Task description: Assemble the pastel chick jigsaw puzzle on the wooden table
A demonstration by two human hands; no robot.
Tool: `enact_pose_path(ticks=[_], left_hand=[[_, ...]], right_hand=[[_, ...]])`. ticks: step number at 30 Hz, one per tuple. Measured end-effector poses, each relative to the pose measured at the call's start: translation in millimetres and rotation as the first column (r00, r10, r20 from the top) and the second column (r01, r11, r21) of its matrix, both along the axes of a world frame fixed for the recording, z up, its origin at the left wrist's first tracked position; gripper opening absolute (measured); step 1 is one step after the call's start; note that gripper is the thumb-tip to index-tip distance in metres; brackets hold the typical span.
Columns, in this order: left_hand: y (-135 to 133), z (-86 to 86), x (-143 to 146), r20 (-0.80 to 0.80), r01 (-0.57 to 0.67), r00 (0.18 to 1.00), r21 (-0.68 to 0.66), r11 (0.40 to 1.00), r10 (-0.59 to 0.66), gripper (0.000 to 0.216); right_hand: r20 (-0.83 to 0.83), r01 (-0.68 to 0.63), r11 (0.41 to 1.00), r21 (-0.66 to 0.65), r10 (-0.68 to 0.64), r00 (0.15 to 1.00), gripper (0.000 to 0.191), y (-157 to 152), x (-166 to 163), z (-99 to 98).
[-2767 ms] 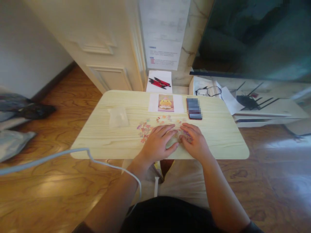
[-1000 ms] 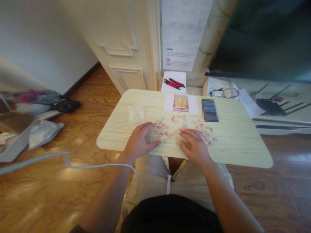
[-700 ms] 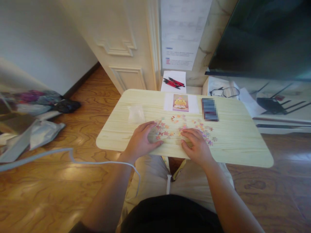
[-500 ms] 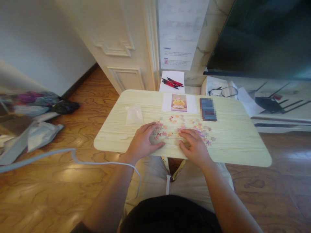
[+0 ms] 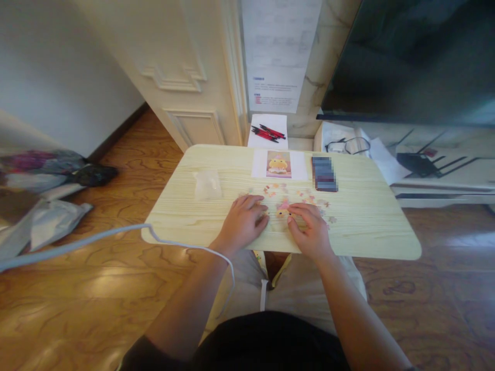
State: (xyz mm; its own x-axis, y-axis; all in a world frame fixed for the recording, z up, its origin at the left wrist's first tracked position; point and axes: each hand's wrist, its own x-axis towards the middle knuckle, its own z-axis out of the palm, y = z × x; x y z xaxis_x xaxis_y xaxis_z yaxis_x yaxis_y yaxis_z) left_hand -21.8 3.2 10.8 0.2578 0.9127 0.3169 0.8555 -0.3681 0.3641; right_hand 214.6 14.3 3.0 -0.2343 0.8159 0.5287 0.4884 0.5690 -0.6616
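Note:
Several small pastel puzzle pieces (image 5: 279,192) lie scattered on a light wooden table (image 5: 371,226). My left hand (image 5: 243,221) rests palm down on the pieces at the left of the pile, fingers spread flat. My right hand (image 5: 309,226) lies beside it, fingers curved over a small pink and yellow cluster of pieces (image 5: 282,208). A reference picture of a yellow chick (image 5: 277,165) sits at the table's far edge.
A phone (image 5: 324,174) lies right of the picture, a clear plastic bag (image 5: 208,184) at the left. Red and black pens (image 5: 267,133) rest on paper behind the table. A white cable (image 5: 96,239) runs across the wooden floor. Glasses (image 5: 348,146) sit on a low shelf.
Both hands spread the pieces apart, then drew back together toward the middle. My left hand has moved right, gathering pieces inward. The pile now looks tighter between my hands.

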Motion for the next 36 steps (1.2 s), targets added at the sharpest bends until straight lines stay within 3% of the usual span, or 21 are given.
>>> enact_pose_path(ticks=[12, 15, 17, 21, 24, 27, 30, 36], left_hand=[[16, 12.3, 2, 0.028, 0.044, 0.999, -0.089, 0.995, -0.042, 0.010], [16, 12.2, 11, 0.160, 0.065, 0.986, -0.139, 0.988, -0.042, 0.015], [15, 11.5, 21, 0.348, 0.068, 0.938, -0.183, 0.981, 0.000, 0.019], [15, 10.2, 42, 0.670, 0.082, 0.730, -0.281, 0.956, 0.135, 0.023], [17, 6.6, 51, 0.776, 0.108, 0.600, -0.322, 0.941, 0.197, 0.027], [20, 0.8, 54, 0.815, 0.156, 0.540, -0.345, 0.925, 0.213, 0.030], [22, -2.2, 53, 0.818, 0.172, 0.534, -0.354, 0.920, 0.215, 0.032], [17, 1.3, 49, 0.769, 0.155, 0.625, -0.292, 0.944, 0.135, 0.031]], right_hand=[[-0.152, 0.059, 0.995, -0.074, -0.070, 0.986, 0.017, 5, 8, -4.3], [-0.176, 0.054, 0.995, -0.087, -0.069, 0.982, 0.017, 6, 8, -5.2], [-0.185, 0.061, 0.994, -0.088, -0.077, 0.980, 0.017, 6, 7, -5.1], [-0.160, 0.076, 0.989, -0.125, -0.096, 0.982, 0.019, 5, 7, -2.6], [-0.144, 0.064, 0.979, -0.191, -0.093, 0.985, 0.022, 4, 8, 1.8], [-0.148, 0.028, 0.967, -0.252, -0.067, 0.987, 0.021, 4, 9, 7.6], [-0.165, 0.022, 0.958, -0.286, -0.072, 0.984, 0.018, 6, 8, 11.9], [-0.245, -0.023, 0.939, -0.343, -0.066, 0.967, 0.018, 8, 5, 11.8]])
